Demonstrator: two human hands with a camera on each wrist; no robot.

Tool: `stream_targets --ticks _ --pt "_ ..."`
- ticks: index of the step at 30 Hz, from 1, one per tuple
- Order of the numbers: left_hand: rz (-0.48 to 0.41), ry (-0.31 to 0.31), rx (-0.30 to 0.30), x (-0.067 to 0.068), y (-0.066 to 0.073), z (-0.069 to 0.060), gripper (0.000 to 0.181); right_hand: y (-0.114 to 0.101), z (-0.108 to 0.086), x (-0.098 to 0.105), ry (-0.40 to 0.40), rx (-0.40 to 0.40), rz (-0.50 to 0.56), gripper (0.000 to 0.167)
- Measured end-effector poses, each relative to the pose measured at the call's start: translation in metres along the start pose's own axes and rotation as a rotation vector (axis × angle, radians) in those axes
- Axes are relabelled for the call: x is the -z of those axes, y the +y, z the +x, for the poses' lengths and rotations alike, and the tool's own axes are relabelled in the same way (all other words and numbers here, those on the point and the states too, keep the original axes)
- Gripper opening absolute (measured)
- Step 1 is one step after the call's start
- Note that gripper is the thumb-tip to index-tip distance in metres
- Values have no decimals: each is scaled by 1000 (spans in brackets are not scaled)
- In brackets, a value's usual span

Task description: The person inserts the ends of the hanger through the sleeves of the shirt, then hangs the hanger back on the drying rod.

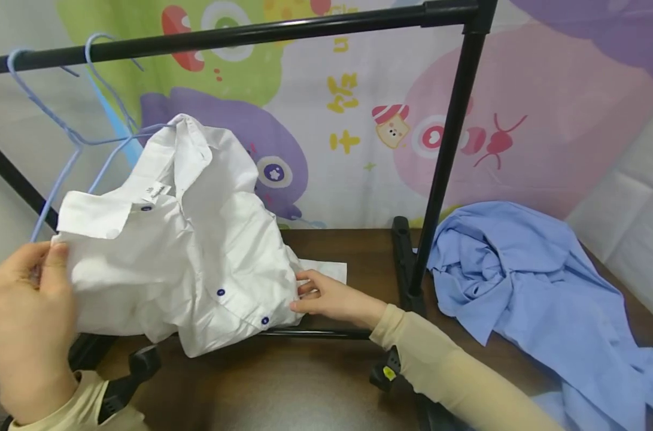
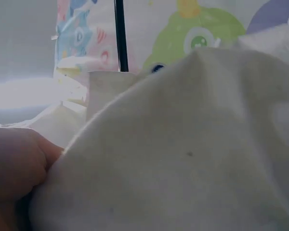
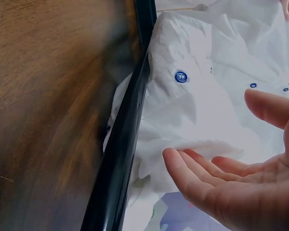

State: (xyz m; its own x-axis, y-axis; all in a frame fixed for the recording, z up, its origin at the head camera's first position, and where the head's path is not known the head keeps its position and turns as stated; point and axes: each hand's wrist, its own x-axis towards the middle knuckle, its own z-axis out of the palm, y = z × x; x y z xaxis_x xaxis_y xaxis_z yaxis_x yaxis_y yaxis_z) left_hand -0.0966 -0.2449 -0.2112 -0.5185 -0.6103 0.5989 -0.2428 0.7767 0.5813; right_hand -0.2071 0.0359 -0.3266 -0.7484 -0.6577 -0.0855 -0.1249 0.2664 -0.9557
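A white button shirt [image 1: 224,239] with dark blue buttons hangs bunched below the rail. At its left, by the collar, my left hand [image 1: 27,317] pinches the cloth edge between thumb and fingers; the left wrist view shows cloth covering most of that hand's work. My right hand [image 3: 250,163] has its fingers loosely extended beside the shirt's lower right side, thumb apart, holding nothing. Two light blue hangers [image 1: 74,139] hook over the black rail [image 1: 304,28]. An arm of one reaches the shirt's raised collar [image 1: 191,152]; how far it goes inside is hidden.
A crumpled blue shirt [image 1: 531,275] lies on the brown wooden surface [image 1: 240,389] at the right. The rack's black upright [image 1: 450,149] stands between the two shirts, with a low crossbar [image 1: 326,334] near the surface. A cartoon-printed curtain [image 1: 348,197] hangs behind.
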Motion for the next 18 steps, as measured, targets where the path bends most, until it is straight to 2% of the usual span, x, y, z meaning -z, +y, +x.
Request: stream_targets --ticks 3,6,10,13,16,18 --pt "24 -51 20 1 0 1 37 0 -2 1 -2 5 -18 54" --pt "89 -94 33 3 3 -3 41 2 -7 4 5 15 -37 53" --pt "167 -124 37 3 7 -7 44 2 -17 15 24 32 -96 53" --pt "91 -35 -14 0 11 -11 47 -1 -28 28 51 59 -154 50" --pt "-11 103 -84 -4 16 -16 55 -3 -43 43 84 115 -195 45" --pt "-68 200 -87 -6 23 -19 50 -4 -55 51 110 163 -211 40"
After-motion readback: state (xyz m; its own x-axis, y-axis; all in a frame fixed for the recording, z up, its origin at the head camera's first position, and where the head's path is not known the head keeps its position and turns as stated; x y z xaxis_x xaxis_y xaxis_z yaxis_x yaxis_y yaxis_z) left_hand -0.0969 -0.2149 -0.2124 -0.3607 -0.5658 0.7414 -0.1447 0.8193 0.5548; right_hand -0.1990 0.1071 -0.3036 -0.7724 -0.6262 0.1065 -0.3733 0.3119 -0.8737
